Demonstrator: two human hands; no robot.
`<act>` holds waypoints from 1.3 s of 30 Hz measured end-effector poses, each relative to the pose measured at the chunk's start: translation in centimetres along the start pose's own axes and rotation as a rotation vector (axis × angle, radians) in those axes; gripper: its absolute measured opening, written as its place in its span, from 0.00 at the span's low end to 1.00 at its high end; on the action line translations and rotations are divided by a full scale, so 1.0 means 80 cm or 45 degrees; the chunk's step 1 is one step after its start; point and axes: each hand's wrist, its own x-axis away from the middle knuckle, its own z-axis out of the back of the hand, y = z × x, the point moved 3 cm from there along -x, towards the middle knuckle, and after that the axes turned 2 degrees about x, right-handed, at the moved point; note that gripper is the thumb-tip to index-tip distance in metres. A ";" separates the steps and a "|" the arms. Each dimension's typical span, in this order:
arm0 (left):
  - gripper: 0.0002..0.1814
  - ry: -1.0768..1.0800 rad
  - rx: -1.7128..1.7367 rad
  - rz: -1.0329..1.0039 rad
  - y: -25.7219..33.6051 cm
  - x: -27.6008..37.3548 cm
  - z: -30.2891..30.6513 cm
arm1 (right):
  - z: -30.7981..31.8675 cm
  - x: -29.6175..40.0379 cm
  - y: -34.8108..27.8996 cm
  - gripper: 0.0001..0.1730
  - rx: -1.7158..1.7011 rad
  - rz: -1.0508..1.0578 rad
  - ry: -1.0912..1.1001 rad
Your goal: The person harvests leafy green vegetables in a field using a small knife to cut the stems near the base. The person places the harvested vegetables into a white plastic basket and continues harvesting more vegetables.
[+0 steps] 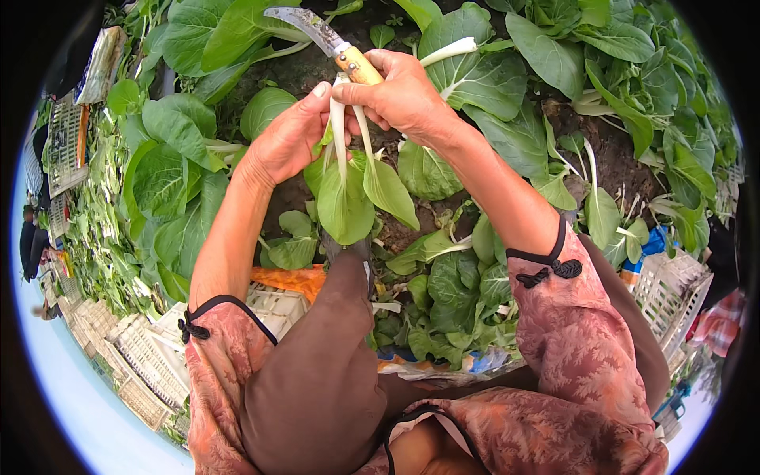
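A small leafy green with white stalks, like bok choy [346, 202], hangs root end up between my hands, its leaves pointing down towards my knee. My left hand [294, 133] holds it from the left, thumb near the root end. My right hand [404, 92] grips the yellow handle of a curved harvesting knife [320, 35]; its blade points up and left, away from the plant. The right thumb also touches the plant's root end. A loose leaf with a white stalk [454, 52] lies just beyond the right hand.
Large leafy greens [166, 178] grow on both sides over dark soil [611, 154]. Cut leaves [433, 246] lie before my knees. Plastic crates stand at the left [145, 362] and right [671, 294]. An orange sheet [291, 280] lies by my knee. People are partly visible at both edges.
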 end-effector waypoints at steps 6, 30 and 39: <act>0.22 0.017 -0.029 0.039 -0.009 -0.014 -0.005 | -0.003 -0.020 0.008 0.19 0.308 -0.072 0.098; 0.16 0.704 -2.806 0.367 0.138 -0.123 0.107 | -0.007 -0.166 0.114 0.23 0.648 0.107 0.585; 0.26 0.720 -2.812 0.479 0.141 -0.122 0.142 | -0.034 -0.202 0.144 0.22 0.605 -0.026 0.551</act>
